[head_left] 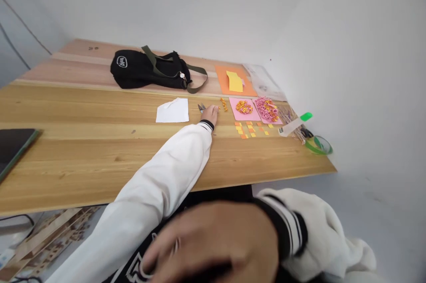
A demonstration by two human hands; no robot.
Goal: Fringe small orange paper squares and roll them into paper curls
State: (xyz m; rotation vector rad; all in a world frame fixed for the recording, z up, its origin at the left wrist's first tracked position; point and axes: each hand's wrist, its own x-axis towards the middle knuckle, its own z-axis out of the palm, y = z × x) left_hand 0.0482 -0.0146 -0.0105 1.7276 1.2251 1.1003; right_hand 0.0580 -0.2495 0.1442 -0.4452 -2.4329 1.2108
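Note:
My left hand (209,115) reaches far out over the wooden table (100,154), its white sleeve stretched behind it. It rests on the tabletop beside a small pair of metal snips (201,107) and a short row of tiny orange paper rolls (223,104). Its fingers are too small and too hidden to read. My right hand (213,243) is close to the camera at the bottom, blurred, lying flat over my dark clothing with the fingers stretched left and nothing in them.
A white paper piece (173,111) lies left of the snips. Two pink sheets hold piles of paper rolls (244,107) (266,109), with small cut squares (250,128) in front. A black bag (146,70), orange and yellow sheets (234,80), a green tape roll (318,145) and a dark tablet (13,145) lie around.

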